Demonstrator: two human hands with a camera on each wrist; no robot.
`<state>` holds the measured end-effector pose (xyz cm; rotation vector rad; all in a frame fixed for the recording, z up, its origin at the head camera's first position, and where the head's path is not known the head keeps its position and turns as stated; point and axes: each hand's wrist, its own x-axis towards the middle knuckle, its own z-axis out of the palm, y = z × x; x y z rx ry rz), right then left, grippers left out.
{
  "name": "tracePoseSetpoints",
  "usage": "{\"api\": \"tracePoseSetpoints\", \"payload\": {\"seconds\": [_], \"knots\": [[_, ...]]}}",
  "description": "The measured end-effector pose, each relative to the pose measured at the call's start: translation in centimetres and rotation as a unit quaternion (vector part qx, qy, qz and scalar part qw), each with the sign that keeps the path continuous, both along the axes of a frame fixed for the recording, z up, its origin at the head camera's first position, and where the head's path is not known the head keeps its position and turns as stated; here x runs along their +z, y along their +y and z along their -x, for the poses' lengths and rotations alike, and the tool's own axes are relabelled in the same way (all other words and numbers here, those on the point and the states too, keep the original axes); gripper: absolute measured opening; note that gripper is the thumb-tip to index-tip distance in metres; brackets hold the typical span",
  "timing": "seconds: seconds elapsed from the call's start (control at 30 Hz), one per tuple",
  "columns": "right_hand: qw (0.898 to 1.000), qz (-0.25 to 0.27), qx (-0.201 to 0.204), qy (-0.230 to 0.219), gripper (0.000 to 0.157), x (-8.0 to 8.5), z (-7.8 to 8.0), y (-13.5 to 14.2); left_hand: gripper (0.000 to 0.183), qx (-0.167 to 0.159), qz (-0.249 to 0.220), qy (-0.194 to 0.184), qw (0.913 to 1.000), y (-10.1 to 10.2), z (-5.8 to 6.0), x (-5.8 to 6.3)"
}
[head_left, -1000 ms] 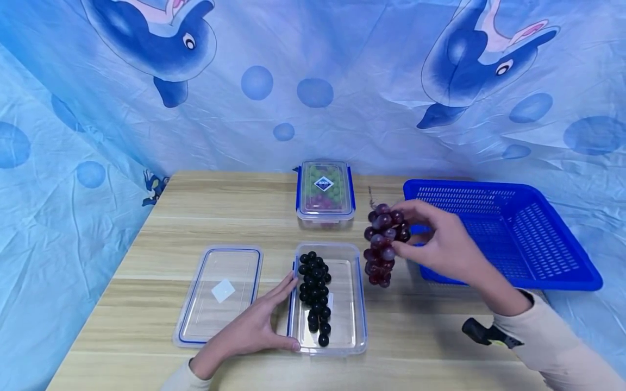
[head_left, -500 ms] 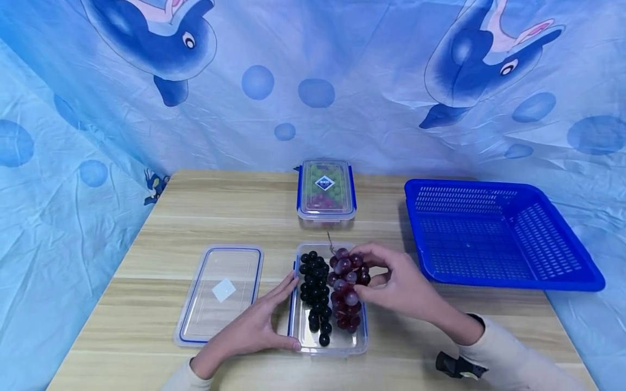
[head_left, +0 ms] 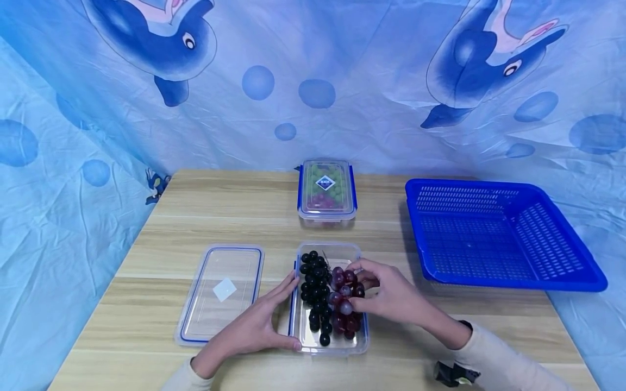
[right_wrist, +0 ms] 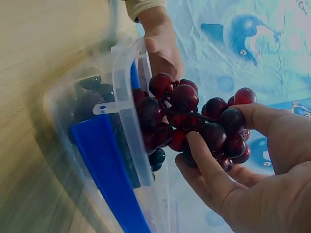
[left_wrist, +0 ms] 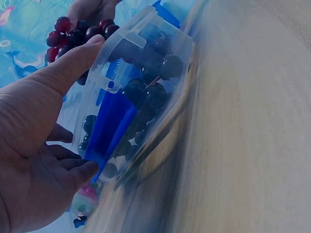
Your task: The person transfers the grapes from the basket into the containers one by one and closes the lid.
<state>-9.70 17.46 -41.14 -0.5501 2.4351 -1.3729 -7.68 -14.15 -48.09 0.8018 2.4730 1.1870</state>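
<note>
My right hand (head_left: 391, 293) holds a bunch of dark red grapes (right_wrist: 184, 97) between thumb and fingers, in the right half of a clear plastic food container (head_left: 362, 339). In the right wrist view, part of the bunch still stands above the rim. A bunch of black grapes (head_left: 315, 293) lies along the container's left half. My left hand (head_left: 254, 328) touches the container's left side with fingers and thumb spread apart. In the left wrist view its thumb lies at the rim, and the fingertips are by the blue latch (left_wrist: 109, 128).
A clear lid (head_left: 220, 320) with blue edging lies on the table left of the container. Behind stands a closed container (head_left: 326, 203) with green and reddish grapes inside. A blue plastic basket (head_left: 489, 233) is at the right. A blue dolphin-print cloth (head_left: 367, 136) hangs behind the table.
My right hand has carried the red grapes leftward from beside the blue basket, then lowered them into the container beside the black ones. The left hand has stayed in place.
</note>
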Motion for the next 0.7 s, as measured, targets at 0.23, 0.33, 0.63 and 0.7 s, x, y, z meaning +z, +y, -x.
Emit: {"api": "tracePoseSetpoints", "payload": {"seconds": [0.23, 0.33, 0.63, 0.7], "knots": [[0.995, -0.039, -0.034, 0.090, 0.050, -1.2, 1.5, -0.2, 0.128, 0.002, 0.003, -0.001, 1.0000, 0.2, 0.0, -0.1], [0.986, -0.082, -0.036, 0.138, 0.052, -2.0, 2.3, -0.5, 0.128, 0.003, 0.005, 0.000, 1.0000, 0.1, 0.0, -0.1], [0.954, -0.187, 0.017, 0.232, 0.055, -2.8, 3.7, -1.5, 0.128, 0.002, 0.004, 0.003, 1.0000, 0.1, 0.0, -0.3], [0.944, -0.211, 0.035, 0.250, 0.057, -2.9, 4.0, -1.6, 0.127, 0.002, 0.003, 0.005, 1.0000, 0.1, 0.0, -0.4]]}}
